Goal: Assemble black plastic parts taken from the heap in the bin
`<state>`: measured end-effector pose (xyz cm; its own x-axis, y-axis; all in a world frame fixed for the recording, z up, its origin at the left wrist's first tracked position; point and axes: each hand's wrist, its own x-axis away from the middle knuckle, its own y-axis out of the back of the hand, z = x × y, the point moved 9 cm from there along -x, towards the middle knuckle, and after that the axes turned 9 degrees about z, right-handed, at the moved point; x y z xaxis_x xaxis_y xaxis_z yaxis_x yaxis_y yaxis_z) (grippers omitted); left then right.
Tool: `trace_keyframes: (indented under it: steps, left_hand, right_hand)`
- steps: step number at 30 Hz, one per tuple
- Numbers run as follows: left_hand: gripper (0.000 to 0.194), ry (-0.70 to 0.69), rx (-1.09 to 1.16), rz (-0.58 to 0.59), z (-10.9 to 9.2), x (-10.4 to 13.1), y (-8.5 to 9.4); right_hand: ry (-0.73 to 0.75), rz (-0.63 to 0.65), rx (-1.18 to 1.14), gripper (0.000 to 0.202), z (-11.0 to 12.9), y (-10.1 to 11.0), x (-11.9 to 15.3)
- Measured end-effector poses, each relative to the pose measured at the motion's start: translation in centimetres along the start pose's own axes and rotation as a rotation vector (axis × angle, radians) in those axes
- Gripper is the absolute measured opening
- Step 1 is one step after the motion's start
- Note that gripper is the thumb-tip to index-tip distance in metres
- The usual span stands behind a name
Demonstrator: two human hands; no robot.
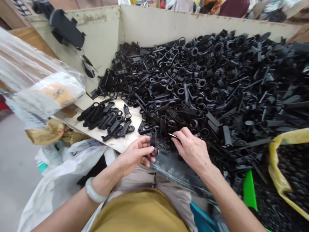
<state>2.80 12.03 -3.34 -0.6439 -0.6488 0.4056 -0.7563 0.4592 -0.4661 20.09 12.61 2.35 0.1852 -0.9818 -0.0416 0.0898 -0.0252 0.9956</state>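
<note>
Between the thumb and fingers of my left hand stands a long black plastic part with a ring at its lower end. My right hand, a little to the right, pinches a thin, light-coloured pointed tool that points left toward the part without touching it. Small dark pieces lie between the two hands. Beyond them rises a large heap of black plastic parts. Several similar long parts lie grouped on the pale board to the left.
Pale bin walls enclose the heap at the back and left. A yellow-rimmed bag and a green edge stand at the right. Plastic-wrapped goods and a white bag are at the left.
</note>
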Motion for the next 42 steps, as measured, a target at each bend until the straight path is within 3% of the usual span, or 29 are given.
trace_keyframes:
  steps: [5,7,9,11,14,17,20,22,24,27,31,36,42]
  left_hand:
    - [0.038,-0.042,0.141,0.014,0.3,0.5,-0.3]
    - [0.030,-0.097,0.072,-0.019,-0.1,0.6,-0.1]
    - [0.019,-0.230,-0.191,-0.091,-1.2,0.8,0.4]
    - [0.018,-0.415,-0.630,-0.133,-2.6,1.6,0.3]
    - [0.042,-0.620,-1.248,-0.038,-2.3,2.5,-0.9]
    - [0.058,-0.671,-1.496,0.060,-1.4,3.1,-0.7]
    - [0.061,-0.696,-1.502,0.009,-2.0,4.0,-0.5]
    - [0.047,-0.687,-1.479,-0.170,-2.8,4.7,-0.5]
    - [0.025,-0.604,-1.512,-0.421,-2.9,5.4,-0.4]
    - [0.036,-0.379,-1.641,-0.627,-1.8,5.2,-0.8]
    - [0.026,-0.255,-1.614,-0.585,-1.0,4.1,-1.2]
    - [0.006,-0.273,-1.344,-0.502,-1.9,3.7,-0.4]
    - [0.012,-0.191,-1.014,-0.426,-1.7,4.3,1.0]
  right_hand:
    - [0.072,-0.171,-0.200,0.022,-0.7,1.3,1.9]
    - [0.071,-0.231,-0.260,0.023,-0.6,1.5,3.3]
    - [0.099,-0.246,-0.260,0.029,0.2,1.2,4.8]
    - [0.157,-0.226,-0.216,0.029,1.5,0.6,6.2]
    - [0.197,-0.172,-0.165,0.027,2.8,-0.6,7.6]
    - [0.181,-0.142,-0.215,0.026,2.5,-1.0,8.2]
    - [0.128,-0.176,-0.303,0.025,1.3,-0.1,8.6]
    - [0.045,-0.189,-0.341,0.026,0.2,0.3,8.6]
    - [-0.016,-0.160,-0.342,0.031,-0.3,0.3,8.4]
    - [0.019,-0.090,-0.259,0.038,0.6,-0.4,7.5]
    - [0.081,-0.139,-0.117,0.032,0.8,0.0,6.6]
    - [-0.051,-0.370,-0.250,0.027,-1.7,2.7,7.3]
    - [0.199,-0.132,-0.363,0.023,5.1,-0.7,7.4]
